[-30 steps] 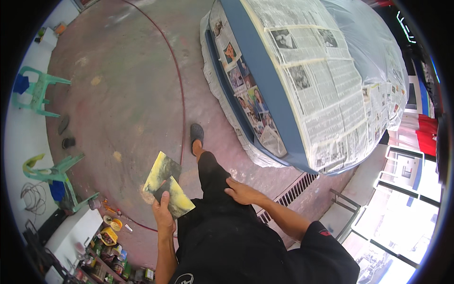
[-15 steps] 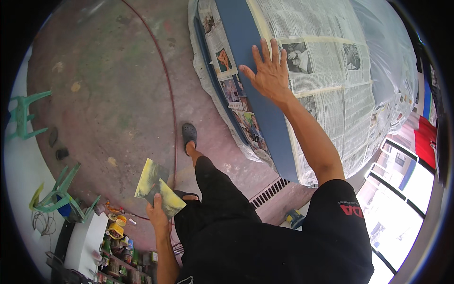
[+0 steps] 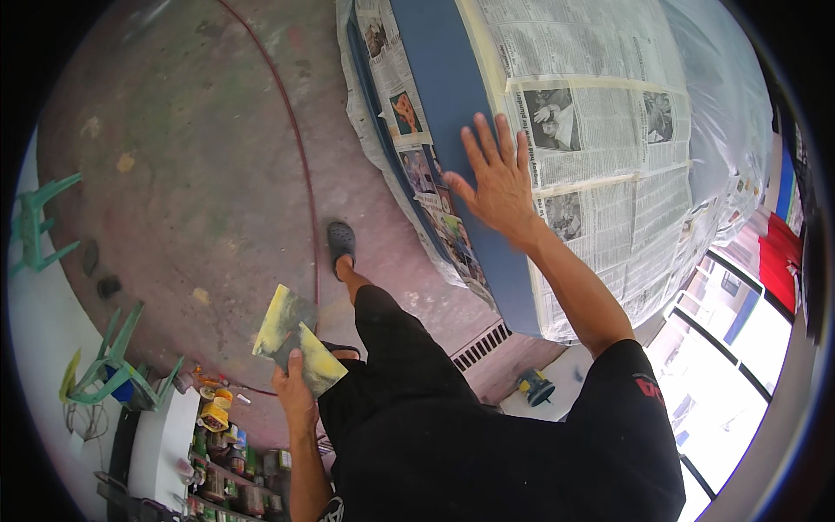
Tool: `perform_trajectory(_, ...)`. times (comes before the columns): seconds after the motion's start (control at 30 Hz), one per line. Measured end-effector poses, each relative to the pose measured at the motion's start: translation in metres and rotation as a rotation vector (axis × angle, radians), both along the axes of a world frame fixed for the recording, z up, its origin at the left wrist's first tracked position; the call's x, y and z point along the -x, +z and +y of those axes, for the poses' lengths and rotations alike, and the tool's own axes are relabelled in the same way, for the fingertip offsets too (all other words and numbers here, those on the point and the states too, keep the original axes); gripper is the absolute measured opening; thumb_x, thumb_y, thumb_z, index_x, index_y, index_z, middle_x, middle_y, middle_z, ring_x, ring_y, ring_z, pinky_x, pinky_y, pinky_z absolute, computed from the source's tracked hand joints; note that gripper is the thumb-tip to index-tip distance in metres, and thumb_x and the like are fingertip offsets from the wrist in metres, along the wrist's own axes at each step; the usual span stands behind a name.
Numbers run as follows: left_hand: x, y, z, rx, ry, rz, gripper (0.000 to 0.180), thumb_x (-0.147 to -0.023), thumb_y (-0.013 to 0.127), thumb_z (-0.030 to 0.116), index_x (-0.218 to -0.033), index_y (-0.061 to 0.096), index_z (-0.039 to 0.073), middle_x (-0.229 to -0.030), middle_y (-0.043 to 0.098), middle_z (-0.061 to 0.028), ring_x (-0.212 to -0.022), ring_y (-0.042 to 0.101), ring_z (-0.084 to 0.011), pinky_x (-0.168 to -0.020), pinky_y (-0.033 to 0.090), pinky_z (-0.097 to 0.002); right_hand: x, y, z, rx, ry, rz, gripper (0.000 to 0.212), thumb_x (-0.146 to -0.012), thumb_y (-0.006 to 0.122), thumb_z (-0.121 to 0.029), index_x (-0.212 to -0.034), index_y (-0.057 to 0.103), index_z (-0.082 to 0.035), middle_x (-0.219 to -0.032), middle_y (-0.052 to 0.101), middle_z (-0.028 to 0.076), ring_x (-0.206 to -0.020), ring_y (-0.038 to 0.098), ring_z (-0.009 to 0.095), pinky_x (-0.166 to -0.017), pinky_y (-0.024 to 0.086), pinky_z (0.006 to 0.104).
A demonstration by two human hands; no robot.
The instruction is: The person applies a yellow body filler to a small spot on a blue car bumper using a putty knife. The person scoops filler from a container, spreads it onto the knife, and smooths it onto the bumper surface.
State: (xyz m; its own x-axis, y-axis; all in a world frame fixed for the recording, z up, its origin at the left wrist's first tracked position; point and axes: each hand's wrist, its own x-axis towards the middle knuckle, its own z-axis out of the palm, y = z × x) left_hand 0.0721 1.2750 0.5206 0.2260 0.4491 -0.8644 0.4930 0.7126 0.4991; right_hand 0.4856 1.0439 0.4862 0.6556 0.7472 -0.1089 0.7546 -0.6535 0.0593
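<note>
Smudged yellow sheets overlap, apart from the blue panel.

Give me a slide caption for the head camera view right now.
Right hand spread over a blue panel beside taped newspaper sheets, left hand holding yellow-and-grey pieces.

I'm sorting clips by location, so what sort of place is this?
Probably a vehicle paint or body shop: blue bodywork is masked with newspaper and translucent plastic sheeting, and many small containers crowd the lower left.
</note>
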Motion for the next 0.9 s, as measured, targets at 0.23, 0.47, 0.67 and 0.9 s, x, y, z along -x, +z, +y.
perform_trajectory(0.23, -0.015, -0.002, 0.010, -0.005, -0.011, -0.047, 0.036, -0.110, 0.064, 0.022, -0.135, 0.064, -0.002, -0.117, 0.072, -0.0068, -0.100, 0.069, -0.0155, -0.088, 0.056, -0.0315, 0.028, -0.051, 0.040, 0.190, 0.517, 0.254, 0.063, -0.108, 0.049, -0.055, -0.140, 0.063, -0.002, -0.152, 0.051, 0.014, -0.150, 0.041, 0.035, -0.129, 0.022, 0.0571)
perform_trajectory(0.47, -0.001, 0.006, 0.016, -0.027, 0.039, -0.009, 0.032, -0.109, 0.065, 0.022, -0.131, 0.066, -0.001, -0.117, 0.072, -0.0071, -0.102, 0.071, -0.0159, -0.089, 0.058, -0.0328, 0.275, -0.058, -0.052, -0.117, -0.056, 1.112, 0.049, -0.109, 0.057, -0.040, -0.135, 0.069, 0.000, -0.131, 0.075, 0.017, -0.138, 0.060, 0.035, -0.118, 0.043, 0.0525)
perform_trajectory(0.67, -0.047, 0.033, 0.027, 0.137, 0.058, -0.190, 0.028, -0.108, 0.065, 0.019, -0.127, 0.067, -0.001, -0.113, 0.075, -0.0086, -0.096, 0.074, -0.0175, -0.087, 0.060, -0.0324, 0.195, 0.021, 0.007, -0.230, -0.717, 2.098, 0.079, -0.113, 0.041, -0.061, -0.143, 0.060, 0.010, -0.125, 0.073, 0.029, -0.128, 0.067, 0.034, -0.117, 0.047, 0.0477)
perform_trajectory(0.9, -0.089, 0.064, 0.042, 0.247, -0.167, -0.492, 0.040, -0.106, 0.067, 0.016, -0.140, 0.066, -0.004, -0.125, 0.074, -0.0082, -0.114, 0.070, -0.0175, -0.102, 0.055, -0.0341, 0.162, 0.096, 0.135, -1.008, -0.973, 1.956, 0.065, -0.112, 0.051, -0.057, -0.140, 0.063, 0.000, -0.130, 0.071, 0.010, -0.125, 0.062, 0.018, -0.110, 0.047, 0.0352)
